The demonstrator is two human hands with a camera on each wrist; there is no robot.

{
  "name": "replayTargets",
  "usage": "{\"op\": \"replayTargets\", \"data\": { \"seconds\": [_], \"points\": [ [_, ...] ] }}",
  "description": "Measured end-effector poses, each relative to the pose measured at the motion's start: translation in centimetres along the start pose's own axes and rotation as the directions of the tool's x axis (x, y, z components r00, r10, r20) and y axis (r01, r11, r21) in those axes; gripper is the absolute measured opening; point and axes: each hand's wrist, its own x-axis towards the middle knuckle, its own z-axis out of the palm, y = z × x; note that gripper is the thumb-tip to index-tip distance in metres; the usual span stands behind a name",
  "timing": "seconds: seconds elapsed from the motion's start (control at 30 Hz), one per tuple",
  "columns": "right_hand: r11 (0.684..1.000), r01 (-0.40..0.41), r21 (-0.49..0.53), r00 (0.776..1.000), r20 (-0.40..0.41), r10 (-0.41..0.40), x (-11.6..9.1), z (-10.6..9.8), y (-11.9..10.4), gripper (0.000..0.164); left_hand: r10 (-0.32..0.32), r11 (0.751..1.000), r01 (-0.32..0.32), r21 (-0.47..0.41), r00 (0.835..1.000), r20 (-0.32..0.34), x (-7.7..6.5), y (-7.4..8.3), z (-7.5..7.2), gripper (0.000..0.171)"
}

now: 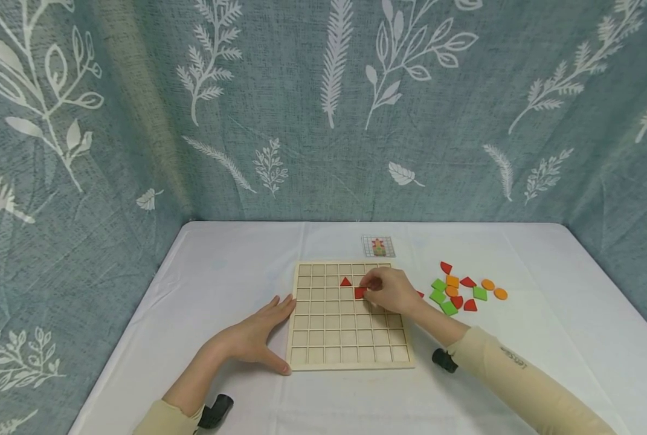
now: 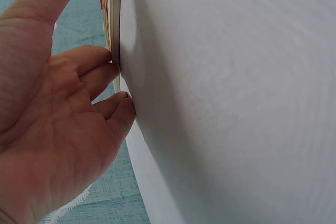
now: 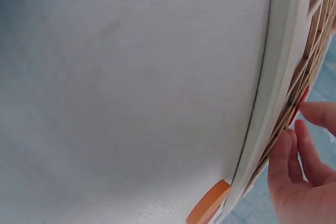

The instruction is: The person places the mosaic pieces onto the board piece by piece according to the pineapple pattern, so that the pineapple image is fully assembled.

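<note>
A light wooden grid board (image 1: 316,338) lies on the table. One red triangle (image 1: 345,282) sits in a cell near its top. Just right of and below that, a red square piece (image 1: 360,293) is at a cell, with the thumb and curled fingers of my right hand (image 1: 391,291) pinching its right side. The right wrist view shows the red piece (image 3: 306,94) edge-on at the fingertips. My left hand (image 1: 258,338), fingers spread, rests against the board's left edge, its thumb by the lower left corner. Fingertips meet the board's side in the left wrist view.
Right of the board lie several loose pieces: green squares (image 1: 479,293), orange circles (image 1: 500,293), an orange square (image 1: 452,281) and red quarter-round pieces (image 1: 446,267). A small pattern card (image 1: 379,246) lies behind the board. A patterned curtain (image 1: 301,163) stands beyond the table.
</note>
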Motion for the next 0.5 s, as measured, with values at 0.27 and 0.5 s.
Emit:
{"op": "replayTargets", "data": {
  "seconds": [0.27,0.5],
  "points": [
    [1.0,0.012,0.008,1.0,0.013,-0.012,0.18,0.1,0.23,0.014,-0.007,1.0,0.007,0.003,1.0,-0.003,0.05,0.07,-0.01,0.123],
    [1.0,0.005,0.018,1.0,0.025,-0.005,0.05,0.08,0.15,0.015,-0.007,1.0,0.007,0.005,1.0,-0.006,0.06,-0.07,0.08,0.123]
  ]
}}
